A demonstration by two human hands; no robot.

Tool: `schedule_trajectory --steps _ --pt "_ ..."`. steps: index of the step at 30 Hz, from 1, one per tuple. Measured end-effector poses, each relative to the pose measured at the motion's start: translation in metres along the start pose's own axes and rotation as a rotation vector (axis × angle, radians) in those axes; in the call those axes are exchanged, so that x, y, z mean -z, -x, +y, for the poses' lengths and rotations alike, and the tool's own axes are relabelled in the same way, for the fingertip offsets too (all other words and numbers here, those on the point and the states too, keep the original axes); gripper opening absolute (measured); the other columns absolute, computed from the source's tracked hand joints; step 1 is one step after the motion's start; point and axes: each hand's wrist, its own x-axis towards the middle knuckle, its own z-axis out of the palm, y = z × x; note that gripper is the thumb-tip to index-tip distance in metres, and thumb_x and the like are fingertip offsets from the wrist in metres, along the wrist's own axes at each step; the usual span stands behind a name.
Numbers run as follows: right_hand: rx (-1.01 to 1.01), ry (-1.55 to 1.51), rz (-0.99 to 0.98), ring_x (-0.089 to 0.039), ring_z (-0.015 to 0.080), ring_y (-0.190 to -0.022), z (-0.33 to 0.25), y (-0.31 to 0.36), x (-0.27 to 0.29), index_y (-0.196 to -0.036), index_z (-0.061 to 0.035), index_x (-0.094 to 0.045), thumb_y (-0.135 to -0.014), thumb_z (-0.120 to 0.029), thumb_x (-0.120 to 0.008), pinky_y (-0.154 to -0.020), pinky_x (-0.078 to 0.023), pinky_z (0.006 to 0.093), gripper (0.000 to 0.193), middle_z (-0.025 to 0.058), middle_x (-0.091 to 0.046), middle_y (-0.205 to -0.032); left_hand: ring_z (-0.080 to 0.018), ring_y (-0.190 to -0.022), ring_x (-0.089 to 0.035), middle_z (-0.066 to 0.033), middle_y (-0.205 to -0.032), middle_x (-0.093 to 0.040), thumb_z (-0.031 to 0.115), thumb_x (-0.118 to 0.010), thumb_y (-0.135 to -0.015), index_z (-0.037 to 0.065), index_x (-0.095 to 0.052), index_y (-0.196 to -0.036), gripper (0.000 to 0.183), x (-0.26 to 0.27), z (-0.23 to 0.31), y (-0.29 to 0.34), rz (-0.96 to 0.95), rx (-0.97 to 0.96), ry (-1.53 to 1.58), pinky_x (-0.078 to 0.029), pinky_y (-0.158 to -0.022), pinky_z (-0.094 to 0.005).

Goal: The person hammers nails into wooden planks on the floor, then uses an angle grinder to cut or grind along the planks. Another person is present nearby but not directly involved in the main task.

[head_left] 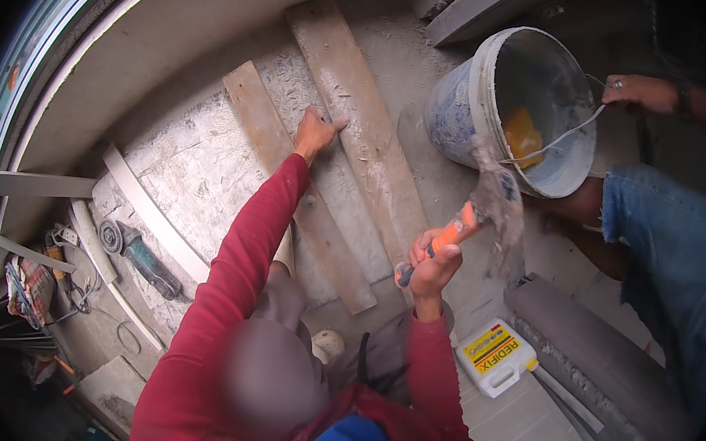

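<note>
My left hand (317, 136) reaches forward to the left edge of a long, wide wooden plank (362, 120). Its fingers are curled and closed at that edge, one digit lying on the plank's top; the undersides of the fingers are hidden. A shorter, narrower plank (319, 226) lies on the left, under my forearm. My right hand (433, 269), nearer to me, is wrapped round the orange and dark handle of a hammer (458, 228). The hammer's grey head is raised to the right of the wide plank and smeared by motion.
Another person's hand (637, 92) holds the wire handle of a dirty white bucket (455, 112) with something yellow inside. A white jug (496, 356) stands beside grey bars (602, 351) at right. An angle grinder (140, 256) and curved white strips (152, 211) lie at left.
</note>
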Motion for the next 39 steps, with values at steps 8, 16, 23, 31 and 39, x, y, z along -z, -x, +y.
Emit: schedule_trajectory --steps 8,16,23,31,39 --pt "-0.225 0.705 -0.083 -0.042 0.0141 -0.045 0.09 -0.035 -0.032 -0.071 -0.0089 -0.046 -0.101 -0.079 -0.033 -0.045 -0.036 0.0299 0.077 0.0001 -0.044 -0.055 -0.0372 -0.109 -0.067 -0.0262 -0.116 -0.068 0.054 -0.089 -0.075 -0.009 -0.056 -0.12 0.084 0.0 -0.001 -0.001 0.007 -0.027 -0.002 -0.051 -0.097 -0.0421" --pt "0.304 -0.008 -0.103 -0.039 0.0129 -0.048 -0.051 0.0 -0.01 -0.093 -0.0072 -0.047 -0.097 -0.083 -0.035 -0.047 -0.037 0.0283 0.077 -0.0007 -0.042 -0.06 -0.0347 -0.105 -0.067 -0.0256 -0.112 -0.068 0.054 -0.09 -0.076 -0.009 -0.055 -0.118 0.083 0.001 0.001 -0.006 0.001 -0.019 -0.001 -0.051 -0.092 -0.0412" --pt "-0.379 0.828 -0.146 -0.056 0.029 -0.053 0.09 -0.027 -0.029 -0.072 0.0019 -0.054 -0.108 -0.062 -0.033 -0.057 -0.044 0.0418 0.077 0.0138 -0.054 -0.059 -0.0341 -0.105 -0.067 -0.0237 -0.112 -0.068 0.055 -0.088 -0.076 -0.007 -0.056 -0.119 0.082 0.003 0.002 0.0 -0.003 -0.001 -0.031 -0.051 -0.091 -0.0416" --pt "0.245 -0.063 -0.147 -0.041 0.012 -0.051 -0.053 -0.008 -0.007 -0.086 -0.0074 -0.047 -0.097 -0.084 -0.032 -0.05 -0.036 0.028 0.079 -0.0003 -0.04 -0.059 -0.0331 -0.1 -0.067 -0.0224 -0.107 -0.068 0.054 -0.09 -0.075 -0.005 -0.056 -0.115 0.079 -0.001 -0.001 -0.004 0.018 -0.006 -0.009 -0.052 -0.089 -0.0416" --pt "-0.413 0.751 -0.123 -0.047 0.0125 -0.047 0.102 -0.036 -0.028 -0.084 -0.008 -0.048 -0.102 -0.076 -0.032 -0.044 -0.038 0.0317 0.072 0.0007 -0.043 -0.056 -0.0375 -0.111 -0.067 -0.0246 -0.117 -0.069 0.057 -0.089 -0.074 -0.005 -0.056 -0.121 0.084 0.003 -0.003 -0.005 -0.043 0.031 -0.004 -0.051 -0.096 -0.0451"
